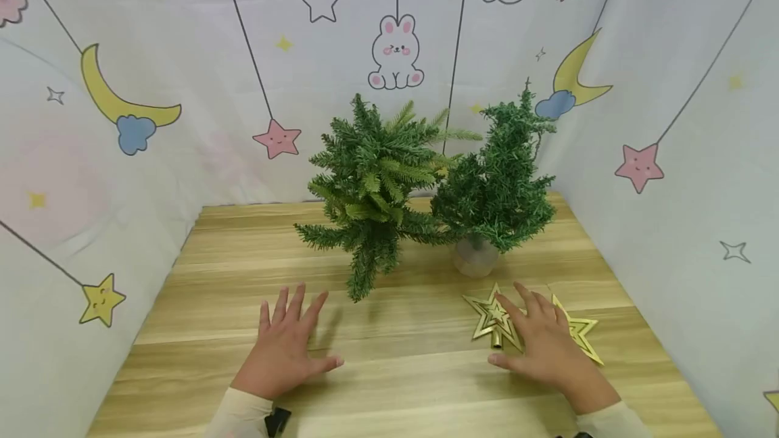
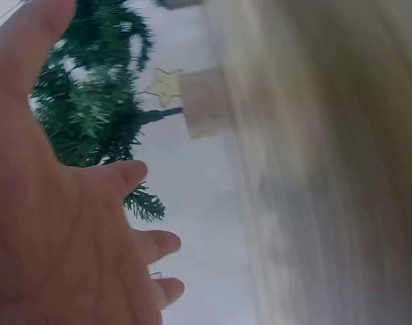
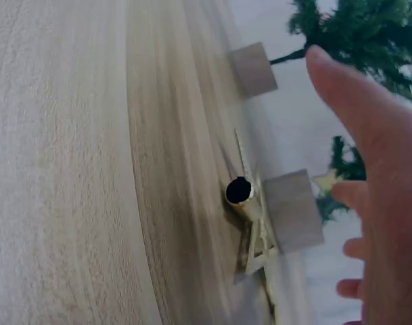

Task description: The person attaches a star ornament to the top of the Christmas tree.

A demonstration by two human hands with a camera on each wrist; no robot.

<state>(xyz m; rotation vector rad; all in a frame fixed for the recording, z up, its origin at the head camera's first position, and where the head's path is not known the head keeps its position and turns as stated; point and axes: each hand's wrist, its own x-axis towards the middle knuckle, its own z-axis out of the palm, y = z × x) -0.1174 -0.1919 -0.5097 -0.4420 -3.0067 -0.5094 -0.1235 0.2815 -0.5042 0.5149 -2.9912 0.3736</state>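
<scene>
My left hand (image 1: 285, 349) is held over the table's left half with its fingers spread, holding nothing. My right hand (image 1: 541, 343), fingers also spread, hovers over two gold stars on the right. One gold star tree topper (image 1: 487, 317) lies with its socket toward me; in the right wrist view the dark socket opening shows. The second gold star (image 1: 582, 333) is partly hidden behind the right hand. Beyond the hands stand two small artificial Christmas trees: a fuller left tree (image 1: 371, 181) with light green tips, and a narrower right tree (image 1: 496, 181) on a round base (image 1: 475, 257).
The wood-grain table (image 1: 243, 249) reaches back to a white cloth backdrop (image 1: 213, 73) printed with moons, stars and bunnies. The cloth also runs along both sides. Branches of the two trees overlap in the head view.
</scene>
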